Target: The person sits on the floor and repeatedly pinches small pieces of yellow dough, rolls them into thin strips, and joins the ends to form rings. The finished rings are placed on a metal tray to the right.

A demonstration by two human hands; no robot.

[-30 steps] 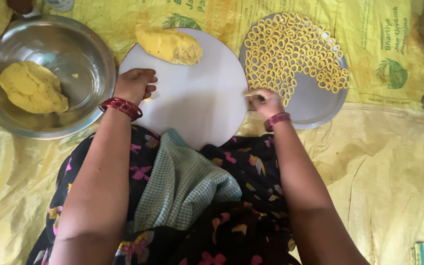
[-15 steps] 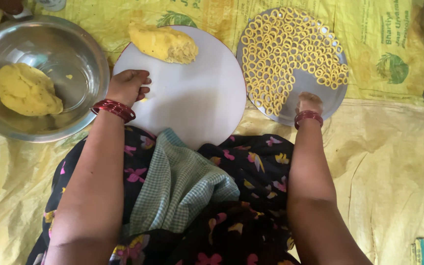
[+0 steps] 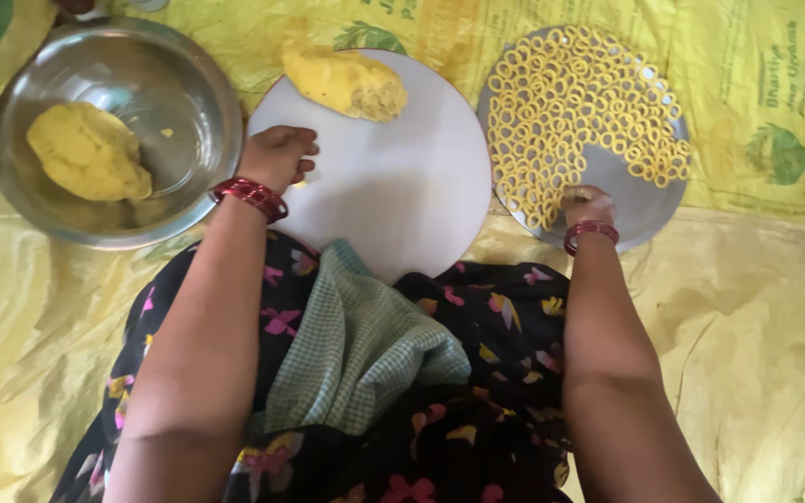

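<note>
My left hand [image 3: 279,155] rests on the left side of a round white board [image 3: 402,196], fingers curled over a small yellow bit of dough. A larger lump of yellow dough [image 3: 345,84] lies at the board's far edge. My right hand [image 3: 587,202] is over the near edge of a steel plate [image 3: 640,200], fingertips turned down beside the nearest of several small yellow dough rings [image 3: 570,102]. Its fingers are hidden under the hand. Both wrists wear red bangles.
A steel bowl [image 3: 193,102] at the left holds another lump of dough [image 3: 88,152]. Everything sits on a yellow printed sheet [image 3: 766,307]. A green checked cloth [image 3: 356,345] lies on my lap over a dark flowered garment.
My right hand has moved from the board's right edge across to the ring plate. The left hand has stayed on the board.
</note>
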